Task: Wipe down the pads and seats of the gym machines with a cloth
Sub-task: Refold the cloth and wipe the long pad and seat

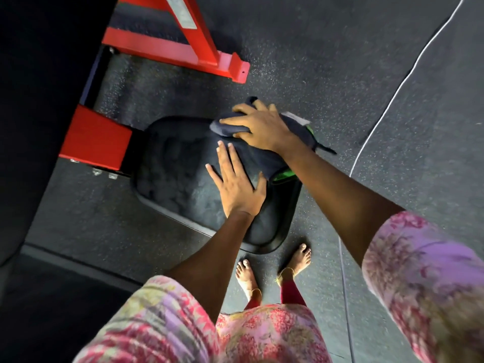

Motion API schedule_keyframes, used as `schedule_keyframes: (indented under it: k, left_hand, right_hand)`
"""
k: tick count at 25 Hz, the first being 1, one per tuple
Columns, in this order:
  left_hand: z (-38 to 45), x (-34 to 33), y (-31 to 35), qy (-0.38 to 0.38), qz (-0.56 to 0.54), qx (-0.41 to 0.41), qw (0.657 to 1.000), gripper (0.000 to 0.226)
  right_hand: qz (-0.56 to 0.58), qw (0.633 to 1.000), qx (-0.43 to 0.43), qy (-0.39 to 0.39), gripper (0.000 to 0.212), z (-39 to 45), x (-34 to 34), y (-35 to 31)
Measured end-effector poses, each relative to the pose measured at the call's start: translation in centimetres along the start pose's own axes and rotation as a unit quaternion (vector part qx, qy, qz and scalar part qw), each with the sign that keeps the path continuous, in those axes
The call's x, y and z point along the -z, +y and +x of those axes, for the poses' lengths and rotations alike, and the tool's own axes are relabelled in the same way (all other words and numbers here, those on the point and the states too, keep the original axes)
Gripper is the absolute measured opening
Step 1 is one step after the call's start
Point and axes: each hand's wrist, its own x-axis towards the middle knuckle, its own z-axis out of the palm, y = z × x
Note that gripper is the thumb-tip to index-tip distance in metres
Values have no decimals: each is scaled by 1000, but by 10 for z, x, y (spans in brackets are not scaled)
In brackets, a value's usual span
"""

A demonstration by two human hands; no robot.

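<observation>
A black padded seat (178, 174) juts out from a red machine frame (97, 137) in the middle of the head view. A dark cloth with green trim (264, 155) lies bunched over the seat's far right edge. My right hand (262, 127) lies on top of the cloth, fingers bent over its bunched end and holding it against the seat. My left hand (235, 184) rests flat on the seat beside the cloth, fingers straight and spread, its thumb touching the cloth's edge.
A red triangular base (183, 48) of the machine stands on the dark speckled rubber floor (340, 61) behind the seat. A white line (387, 103) curves across the floor at right. My bare feet (275, 268) stand just before the seat's front edge.
</observation>
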Motion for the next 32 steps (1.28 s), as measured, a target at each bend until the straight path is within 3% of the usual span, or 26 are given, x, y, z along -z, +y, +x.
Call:
schedule_keyframes:
  k: [4,10,15,26,28,32]
  left_hand:
    - [1,0,-2,-1,13,-9,1000,89]
    - [4,0,-1,-24,30,-7,999,85]
    - [4,-1,-2,-8,1,-10,1000,80]
    - [2,-3,-7,11,-63,-24,998,69]
    - [1,-1,-8,4,-90,-20,996,67]
    - [0,11,-8,-30,-199,-1,980,59]
  right_hand:
    - [-1,997,73,-24,43,18,2,-8]
    - [67,992,-71,75,43,-32,-12,31]
    - [230,922,-231,207,41,-66,-32,31]
    - [400,756,-348,384,39,-139,-80,-36]
    - [422,745,-354,377,40,-162,-91,-61]
    - [424,772,-335,335,42,-200,-99,-89]
